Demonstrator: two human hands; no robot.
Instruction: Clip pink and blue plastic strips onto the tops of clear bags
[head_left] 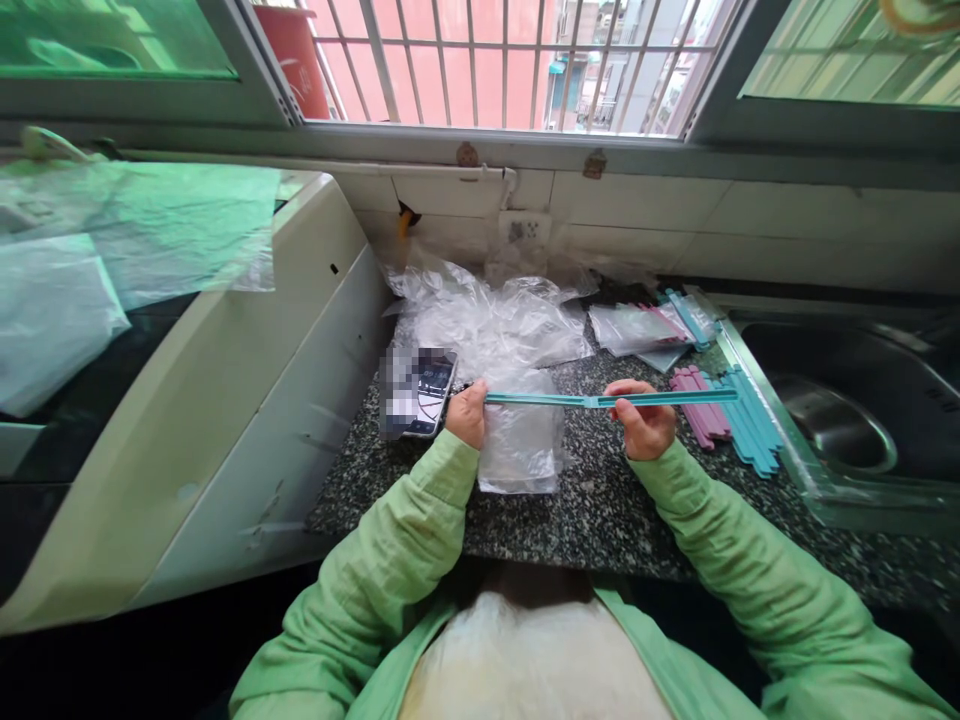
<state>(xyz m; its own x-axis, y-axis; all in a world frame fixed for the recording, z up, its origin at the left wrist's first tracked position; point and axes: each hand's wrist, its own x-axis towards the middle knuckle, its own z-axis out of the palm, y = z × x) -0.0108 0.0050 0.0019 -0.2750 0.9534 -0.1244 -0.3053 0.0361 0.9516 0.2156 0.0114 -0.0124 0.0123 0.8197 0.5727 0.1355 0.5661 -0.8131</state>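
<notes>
Speckled dark granite counter (600,510) runs below a barred window (495,60), with a white appliance (247,400) on one side and a steel sink (847,420) on the other.

Over the middle of the counter a long teal strip (600,400) is held level, its long axis going from 9 o'clock to 3 o'clock across the view. The left hand (469,412) is closed on the 9 o'clock end of the strip. The right hand (643,415) is clamped on it past the middle, thumb on top, so the 3 o'clock end stands free beyond this hand and reaches over the loose sticks. Both hands are equally close, since both already hold it; the free part is longer on the right side.

Just under the strip, between the two hands, a clear plastic bag (521,440) lies on the counter; its upper edge seems to meet the strip, but I cannot tell if it is caught in it.

At 3 o'clock from the right hand lie pink sticks (701,415) and teal sticks (750,430), side by side, near the sink rim. At 1 o'clock are flat filled bags (637,328). At 12 o'clock is a heap of crumpled clear plastic (487,320). At 9 o'clock of the left hand, just beside it, a phone (427,395) rests on the counter edge. Nothing stands between the hands and the bag.
</notes>
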